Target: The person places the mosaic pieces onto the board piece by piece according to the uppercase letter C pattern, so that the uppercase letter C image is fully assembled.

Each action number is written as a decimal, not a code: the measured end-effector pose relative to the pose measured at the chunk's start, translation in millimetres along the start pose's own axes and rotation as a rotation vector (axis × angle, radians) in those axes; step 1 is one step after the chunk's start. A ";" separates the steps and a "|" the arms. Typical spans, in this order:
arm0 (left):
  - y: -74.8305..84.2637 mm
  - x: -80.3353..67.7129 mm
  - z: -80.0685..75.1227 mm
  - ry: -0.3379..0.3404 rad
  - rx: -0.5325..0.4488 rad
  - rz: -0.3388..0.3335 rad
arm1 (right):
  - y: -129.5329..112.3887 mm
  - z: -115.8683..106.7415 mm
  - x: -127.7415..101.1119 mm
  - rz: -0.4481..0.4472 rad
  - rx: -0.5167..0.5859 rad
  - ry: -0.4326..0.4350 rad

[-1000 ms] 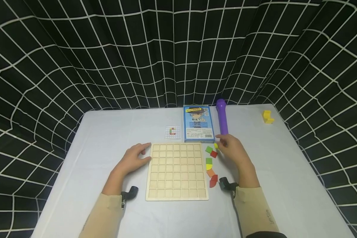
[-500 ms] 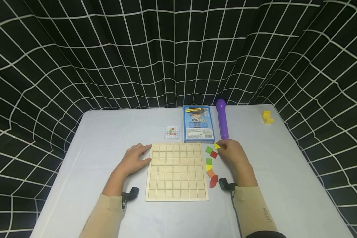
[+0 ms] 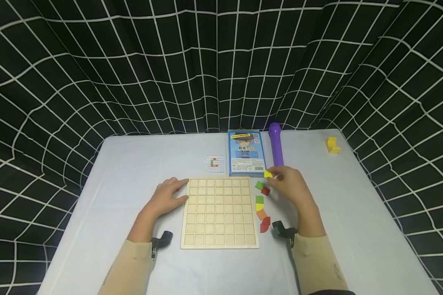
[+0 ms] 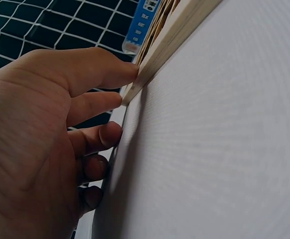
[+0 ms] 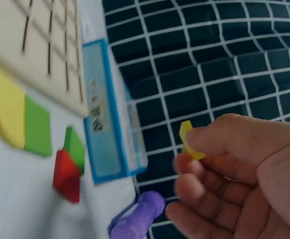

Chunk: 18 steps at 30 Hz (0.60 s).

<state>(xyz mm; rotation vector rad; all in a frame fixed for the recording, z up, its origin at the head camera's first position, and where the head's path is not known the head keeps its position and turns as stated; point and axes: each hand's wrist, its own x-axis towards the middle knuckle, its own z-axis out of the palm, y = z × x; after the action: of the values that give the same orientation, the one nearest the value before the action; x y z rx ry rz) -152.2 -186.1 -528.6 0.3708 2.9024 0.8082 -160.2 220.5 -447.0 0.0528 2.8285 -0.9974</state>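
Note:
My right hand (image 3: 289, 182) pinches a small yellow tile (image 3: 268, 174) between thumb and fingertips, near the front right corner of the blue box. In the right wrist view the yellow tile (image 5: 187, 139) shows edge-on at the thumb tip. The wooden grid board (image 3: 219, 213) lies flat with bare squares. At its left edge is my left hand (image 3: 167, 197), thumb and index finger extended to the rim. The left wrist view shows these fingertips against the board's side (image 4: 157, 62). Beside the board's right edge lie a green tile (image 3: 259, 185), a red tile (image 3: 266, 191) and several others.
The blue box (image 3: 246, 153) lies behind the board, with a small pattern card (image 3: 214, 164) to its left. A purple microphone-shaped object (image 3: 276, 143) lies right of the box. A yellow holder (image 3: 332, 145) stands at the far right of the table.
My right hand has taken hold of the yellow tile and lifted it from the table, slightly away from me. The left hand and the board have hardly moved.

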 end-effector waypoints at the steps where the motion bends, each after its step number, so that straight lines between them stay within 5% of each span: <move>1: 0.0 -0.3 -0.1 0.000 0.001 0.001 | -2.7 -0.3 -1.5 -0.015 0.012 0.016; 8: -0.1 -0.3 0.0 0.004 0.007 0.005 | -21.3 4.8 -9.8 -0.136 0.122 0.081; 18: -0.4 -0.3 0.5 0.016 0.007 0.010 | -43.0 35.4 -9.9 -0.276 0.165 0.049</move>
<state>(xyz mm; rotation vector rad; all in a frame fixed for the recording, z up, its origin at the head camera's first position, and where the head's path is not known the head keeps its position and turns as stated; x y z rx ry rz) -151.9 -186.3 -529.2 0.3818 2.9215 0.8063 -149.6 165.0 -446.1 -0.3081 2.8432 -1.3000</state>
